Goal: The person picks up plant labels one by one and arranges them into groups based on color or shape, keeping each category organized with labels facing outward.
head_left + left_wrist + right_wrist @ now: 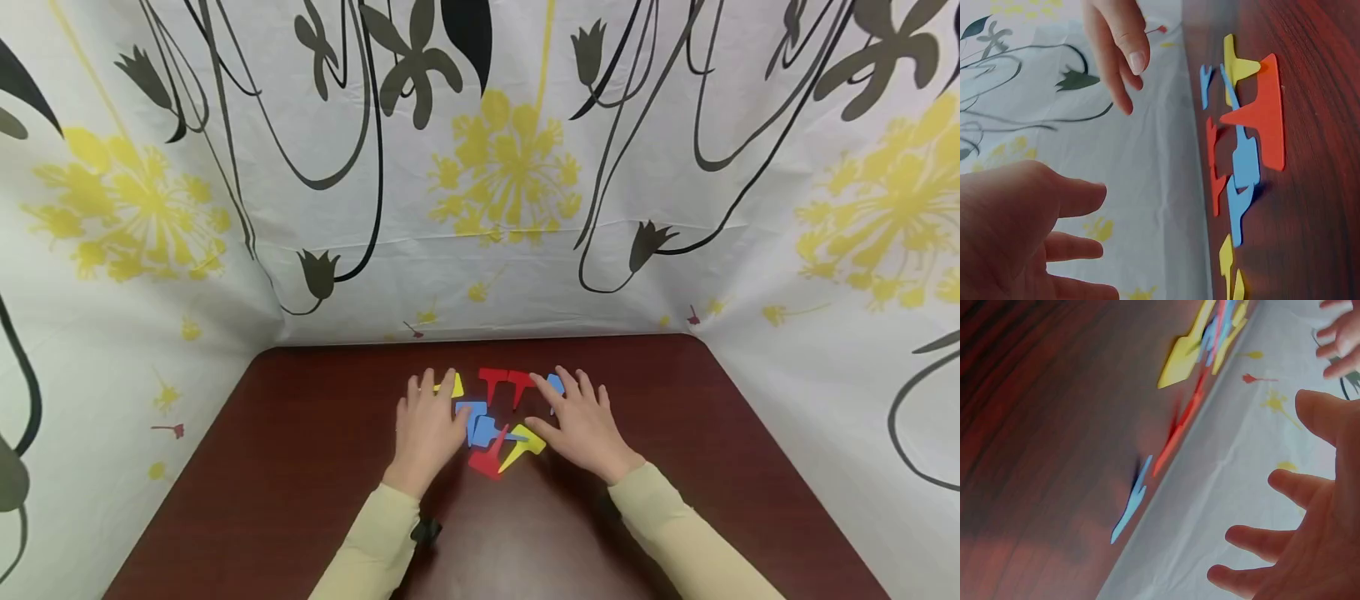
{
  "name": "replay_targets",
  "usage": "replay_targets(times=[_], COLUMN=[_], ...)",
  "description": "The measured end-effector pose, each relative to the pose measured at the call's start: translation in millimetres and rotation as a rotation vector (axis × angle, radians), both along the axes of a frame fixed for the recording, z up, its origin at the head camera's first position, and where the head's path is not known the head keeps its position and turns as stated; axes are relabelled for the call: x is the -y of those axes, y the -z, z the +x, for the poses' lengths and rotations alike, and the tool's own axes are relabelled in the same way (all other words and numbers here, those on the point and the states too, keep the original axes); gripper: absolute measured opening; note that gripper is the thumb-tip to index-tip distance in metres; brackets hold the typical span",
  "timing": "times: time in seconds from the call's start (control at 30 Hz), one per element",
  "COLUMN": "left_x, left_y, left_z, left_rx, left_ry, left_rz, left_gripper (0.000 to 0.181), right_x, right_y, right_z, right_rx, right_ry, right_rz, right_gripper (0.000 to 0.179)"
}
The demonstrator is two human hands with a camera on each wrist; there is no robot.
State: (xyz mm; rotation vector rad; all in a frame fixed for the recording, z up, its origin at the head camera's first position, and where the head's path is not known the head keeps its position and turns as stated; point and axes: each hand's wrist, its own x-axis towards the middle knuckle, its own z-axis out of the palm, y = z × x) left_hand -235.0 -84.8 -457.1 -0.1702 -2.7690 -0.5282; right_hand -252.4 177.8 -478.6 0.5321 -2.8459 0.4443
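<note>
Flat T-shaped plastic plant labels in red, blue and yellow lie loosely grouped between my hands. My left hand (427, 429) is over the left side of the group, fingers spread, holding nothing; it partly hides a yellow label (457, 386). Over the right side, my right hand (585, 429) has its fingers apart and holds nothing, partly covering a blue label (555, 383). Two red labels (492, 377) sit side by side at the back. Nearer the front, a blue label (486, 432), a red label (485, 461) and a yellow label (528, 440) overlap.
The labels lie on a dark reddish-brown table (315, 433) with rounded far corners. A white cloth (420, 283) with yellow and grey flower prints hangs behind and along both sides. A small black object (426, 532) shows at the left sleeve.
</note>
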Motion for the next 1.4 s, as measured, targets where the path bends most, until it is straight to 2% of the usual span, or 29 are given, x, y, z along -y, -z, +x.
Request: replay_targets(times=[0.23,0.47,0.63,0.77,1.03,1.2,1.4], left_x=[-20.6,-38.6,-50.5,-57.1,-60.8,-61.4,-63.0], left_y=[7.9,19.4,26.0,30.7,37.0,40.7,42.9], left_z=[-27.7,-51.5,-63.4,-70.9,-85.9,-87.9,-88.4], left_rx=[0.037,0.050,0.092,0.099,0.104,0.140,0.196], left_ry=[0.074,0.084,0.086,0.064,0.017,0.000,-0.001], left_rz=[-0.025,-0.081,-0.085,-0.096,-0.136,-0.144,-0.120], left_gripper=[0.053,0.043,0.032,0.025,0.030,0.032,0.021], right_x=[-9.3,-17.7,-23.2,-27.1,-27.8,-25.5,-23.2], right_y=[5.7,11.8,16.2,19.5,23.9,25.1,28.3], right_z=[-1.8,-0.2,-3.3,-6.5,-7.6,-7.0,-5.7], right_rx=[0.028,0.039,0.030,0.025,0.016,0.002,-0.022], right_ry=[-0.010,-0.012,-0.020,-0.019,-0.015,-0.027,-0.029], right_rz=[0.021,0.058,0.110,0.153,0.213,0.238,0.244], right_gripper=[0.080,0.079,0.077,0.074,0.071,0.069,0.067])
